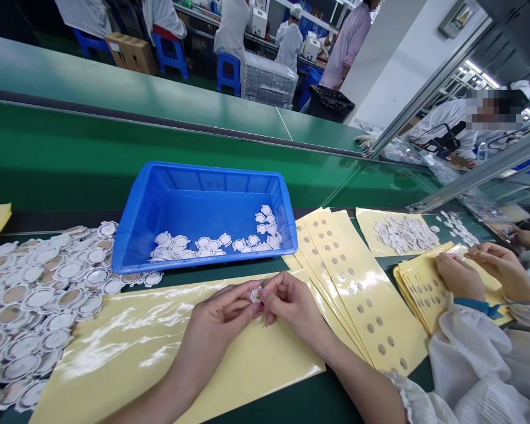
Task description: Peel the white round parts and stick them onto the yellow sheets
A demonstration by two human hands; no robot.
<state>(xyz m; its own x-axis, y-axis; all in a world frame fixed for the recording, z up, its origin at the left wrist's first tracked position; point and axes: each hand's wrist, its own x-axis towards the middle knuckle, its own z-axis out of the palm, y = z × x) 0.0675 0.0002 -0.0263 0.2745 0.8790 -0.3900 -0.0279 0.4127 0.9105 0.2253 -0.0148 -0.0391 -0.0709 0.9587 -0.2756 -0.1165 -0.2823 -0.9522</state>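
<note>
Both my hands meet over a glossy yellow backing sheet (159, 347) at the table's front. My left hand (223, 321) and my right hand (289, 303) pinch one small round white part (256, 294) between their fingertips. Behind them stands a blue plastic tray (136, 235) with several of the same white parts (212, 244) along its near wall. A big heap of round white parts (35, 300) lies to the left of my hands.
Yellow sheets with round holes (357, 282) fan out to the right. A co-worker's hands (468, 274) rest on another stack of sheets (417, 291). A small pile of parts (404, 232) lies behind. A green conveyor belt (70, 153) runs behind the tray.
</note>
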